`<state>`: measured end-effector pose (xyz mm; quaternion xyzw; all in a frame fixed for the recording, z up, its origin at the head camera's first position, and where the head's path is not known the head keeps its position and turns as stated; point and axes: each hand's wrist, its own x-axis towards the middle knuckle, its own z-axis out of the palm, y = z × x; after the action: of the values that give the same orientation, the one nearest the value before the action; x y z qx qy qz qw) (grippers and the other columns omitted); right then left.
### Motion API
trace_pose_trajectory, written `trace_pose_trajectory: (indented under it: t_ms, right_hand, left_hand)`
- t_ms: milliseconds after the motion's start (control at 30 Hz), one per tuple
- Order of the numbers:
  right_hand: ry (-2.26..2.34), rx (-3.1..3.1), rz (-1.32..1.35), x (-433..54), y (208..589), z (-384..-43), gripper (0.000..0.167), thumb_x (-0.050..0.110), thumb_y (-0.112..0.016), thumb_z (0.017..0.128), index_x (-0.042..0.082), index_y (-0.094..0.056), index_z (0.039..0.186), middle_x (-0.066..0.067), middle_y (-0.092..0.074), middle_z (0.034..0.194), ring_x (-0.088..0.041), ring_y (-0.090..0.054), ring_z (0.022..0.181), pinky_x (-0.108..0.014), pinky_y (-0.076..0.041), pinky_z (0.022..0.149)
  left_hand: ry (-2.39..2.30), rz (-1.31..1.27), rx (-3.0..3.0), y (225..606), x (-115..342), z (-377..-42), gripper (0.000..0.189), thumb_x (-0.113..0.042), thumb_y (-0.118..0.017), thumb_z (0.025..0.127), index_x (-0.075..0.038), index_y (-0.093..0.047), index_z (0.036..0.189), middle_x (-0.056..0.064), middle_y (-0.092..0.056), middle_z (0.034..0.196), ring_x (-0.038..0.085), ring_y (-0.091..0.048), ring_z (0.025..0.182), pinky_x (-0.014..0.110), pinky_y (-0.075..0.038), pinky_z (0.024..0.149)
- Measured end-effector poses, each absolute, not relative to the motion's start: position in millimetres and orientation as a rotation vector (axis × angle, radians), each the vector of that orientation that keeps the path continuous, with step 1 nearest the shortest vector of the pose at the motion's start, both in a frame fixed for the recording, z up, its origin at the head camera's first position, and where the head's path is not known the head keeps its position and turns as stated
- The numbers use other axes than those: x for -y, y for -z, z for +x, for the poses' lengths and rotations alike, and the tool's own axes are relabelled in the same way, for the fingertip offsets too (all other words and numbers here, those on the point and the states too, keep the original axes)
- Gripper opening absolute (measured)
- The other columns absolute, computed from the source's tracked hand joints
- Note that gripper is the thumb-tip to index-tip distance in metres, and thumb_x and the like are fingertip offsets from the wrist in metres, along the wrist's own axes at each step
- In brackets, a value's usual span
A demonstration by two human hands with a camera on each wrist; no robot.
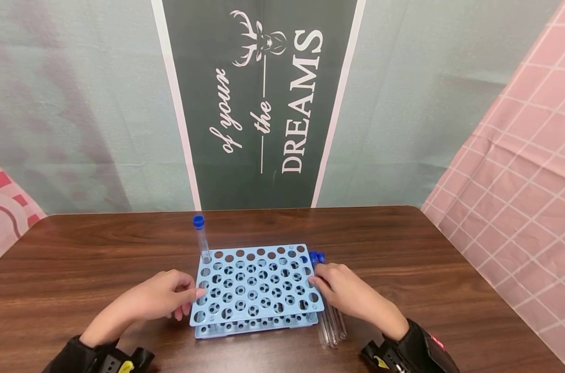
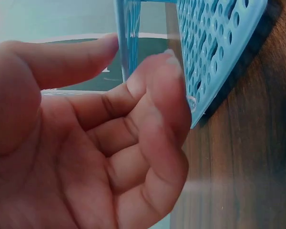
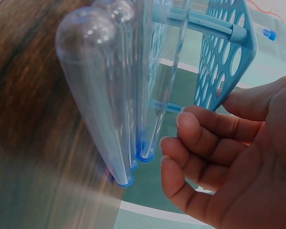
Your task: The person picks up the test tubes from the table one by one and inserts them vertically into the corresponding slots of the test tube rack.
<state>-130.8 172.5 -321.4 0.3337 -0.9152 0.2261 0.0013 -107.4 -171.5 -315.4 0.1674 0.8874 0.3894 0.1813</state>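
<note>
A light blue test tube rack (image 1: 252, 284) with rows of round holes stands on the table, its two plates one above the other. My left hand (image 1: 163, 298) grips the left edge of its upper plate, thumb on top and fingers curled beneath. At the opposite edge, my right hand (image 1: 343, 290) pinches the same plate between thumb and index finger. One clear test tube (image 1: 202, 241) with a blue cap stands upright in the back left corner hole. Several capped clear test tubes (image 3: 93, 90) lie beside the rack, partly under my right hand in the head view.
The dark wooden table (image 1: 124, 238) reaches back to a hanging cloth (image 1: 380, 103) with printed lettering. A pink checked cloth (image 1: 525, 155) hangs along the right side, and another patterned pink cloth (image 1: 4, 217) shows at the left.
</note>
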Motion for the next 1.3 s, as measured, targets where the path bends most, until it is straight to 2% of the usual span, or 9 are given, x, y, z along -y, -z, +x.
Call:
trace_pose_trajectory:
  t_ms: [267, 800, 1100, 1300]
  right_hand:
    - [-0.728, 2.869, 1.063, -173.7, 320.4, -130.5, 0.023, 0.014, -0.050, 0.095, 0.012, -0.046, 0.072, 0.008, -0.032, 0.060, -0.002, -0.031, 0.052, -0.021, -0.031, 0.048]
    - [-0.720, 2.855, 1.056, -175.0, 321.8, -130.3, 0.023, 0.016, -0.051, 0.095, 0.012, -0.047, 0.073, 0.008, -0.033, 0.060, -0.002, -0.032, 0.052, -0.021, -0.032, 0.048]
    - [-0.751, 2.888, 1.005, -173.0, 321.9, -130.9, 0.022, 0.012, -0.054, 0.093, 0.012, -0.046, 0.072, 0.008, -0.032, 0.059, -0.002, -0.031, 0.050, -0.020, -0.032, 0.047]
    - [-0.808, 2.895, 0.965, -172.9, 321.2, -129.5, 0.021, 0.014, -0.055, 0.092, 0.012, -0.047, 0.073, 0.008, -0.033, 0.059, -0.001, -0.031, 0.049, -0.020, -0.030, 0.046]
  left_hand:
    - [-1.131, 0.474, -2.464, 318.9, 171.5, -108.2, 0.033, -0.029, -0.056, 0.091, -0.006, -0.054, 0.068, 0.000, -0.051, 0.057, 0.015, -0.050, 0.050, 0.025, -0.040, 0.044]
    - [-1.188, 0.434, -2.364, 317.2, 169.9, -111.5, 0.034, -0.032, -0.054, 0.092, -0.006, -0.052, 0.070, 0.001, -0.051, 0.058, 0.013, -0.047, 0.049, 0.023, -0.039, 0.043]
    - [-1.227, 0.411, -2.347, 319.5, 171.7, -110.0, 0.033, -0.028, -0.054, 0.092, -0.005, -0.050, 0.069, 0.001, -0.048, 0.058, 0.013, -0.046, 0.049, 0.022, -0.037, 0.042]
    - [-1.226, 0.375, -2.340, 320.0, 172.2, -110.2, 0.034, -0.030, -0.055, 0.092, -0.005, -0.050, 0.069, 0.001, -0.049, 0.058, 0.013, -0.047, 0.049, 0.022, -0.037, 0.043]
